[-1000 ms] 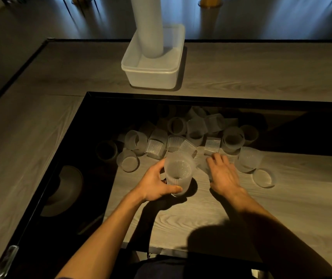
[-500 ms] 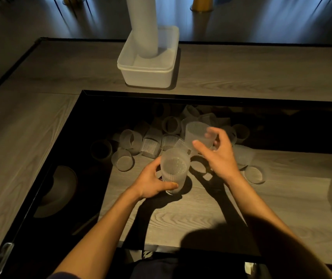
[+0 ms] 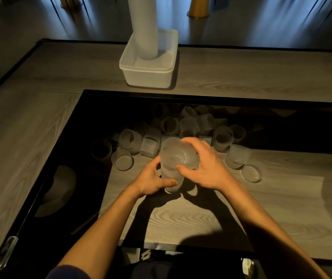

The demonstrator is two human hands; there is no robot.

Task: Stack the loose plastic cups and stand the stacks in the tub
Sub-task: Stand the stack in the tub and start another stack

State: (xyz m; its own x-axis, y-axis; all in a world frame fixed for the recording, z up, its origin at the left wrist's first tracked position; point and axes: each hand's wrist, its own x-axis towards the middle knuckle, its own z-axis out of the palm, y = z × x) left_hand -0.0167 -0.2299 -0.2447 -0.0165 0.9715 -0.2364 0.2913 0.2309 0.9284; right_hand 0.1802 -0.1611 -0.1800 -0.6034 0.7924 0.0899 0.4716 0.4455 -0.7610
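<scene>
On grey wood-grain bench (image 3: 201,218): left hand (image 3: 151,182) grips ribbed translucent plastic cup stack (image 3: 171,179), upright; right hand (image 3: 207,170) fingers (image 3: 191,140) clasp matching cup (image 3: 181,156) at its mouth.

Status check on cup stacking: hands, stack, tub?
Left hand grips the short stack of ribbed translucent plastic cups, upright. Right hand holds another cup at its top. White rectangular plastic tub holds one tall stack. Loose cups lie behind.
</scene>
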